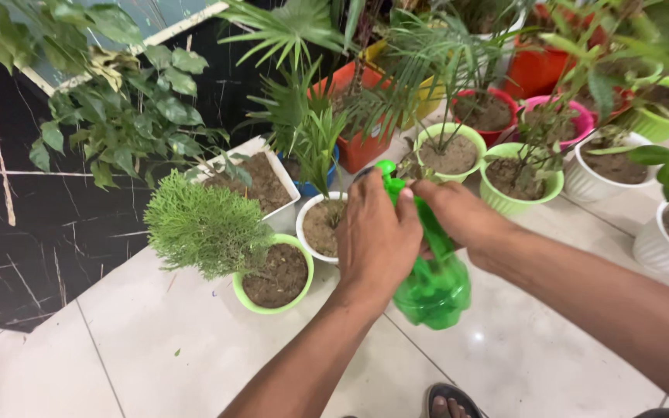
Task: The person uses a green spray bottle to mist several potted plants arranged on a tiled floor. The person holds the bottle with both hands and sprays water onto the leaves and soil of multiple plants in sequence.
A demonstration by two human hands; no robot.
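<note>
I hold a translucent green spray bottle [433,288] over the pale tiled floor. My left hand [375,236] wraps the bottle's upper part just below its bright green nozzle head [388,174]. My right hand [457,210] grips the bottle's neck from the right side. The nozzle points toward a small palm seedling in a white pot [310,229]. A bushy light green conifer stands in a green pot [266,298] to the left of my hands.
Many potted plants crowd the far side: green pots [519,203], pink and red pots [582,118], an orange planter [361,151], white pots [648,246] at the right. A black marbled wall [32,232] rises at the left. My sandalled foot [451,402] shows below.
</note>
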